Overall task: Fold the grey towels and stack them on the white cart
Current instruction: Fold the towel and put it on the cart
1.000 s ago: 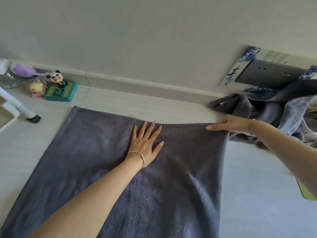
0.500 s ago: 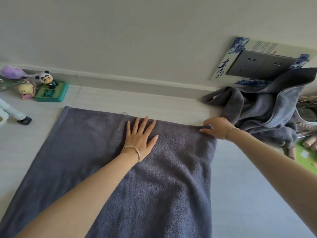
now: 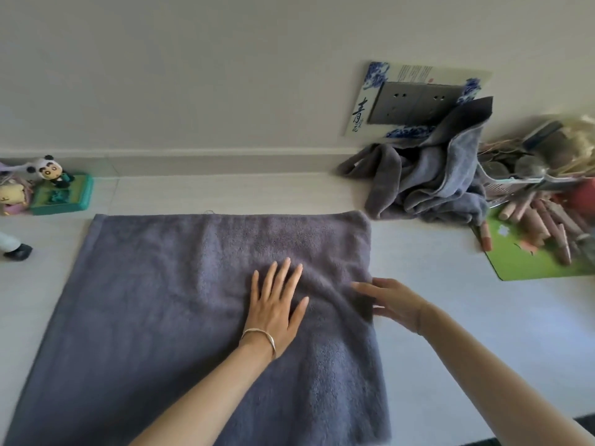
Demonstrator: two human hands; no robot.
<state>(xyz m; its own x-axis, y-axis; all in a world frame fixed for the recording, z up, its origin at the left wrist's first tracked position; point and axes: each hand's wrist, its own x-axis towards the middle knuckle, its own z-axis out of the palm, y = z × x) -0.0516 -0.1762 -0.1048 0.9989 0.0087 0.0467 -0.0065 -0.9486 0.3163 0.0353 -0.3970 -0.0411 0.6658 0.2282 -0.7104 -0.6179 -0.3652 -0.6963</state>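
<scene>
A blue-and-white decorative surround (image 3: 360, 114) frames a grey wall socket plate (image 3: 415, 103), up and to the right of both hands (image 3: 277, 309) (image 3: 391, 300) resting on the towel. On its left strip stands a large black Chinese character, 青, with smaller characters beneath it too small to read. Fine printed lines along the surround's top edge are also illegible. No other text can be read.

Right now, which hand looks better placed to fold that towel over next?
Probably the right hand: it sits at the grey towel's right edge, ready to lift it. The left hand lies flat mid-towel, pinning it.
</scene>
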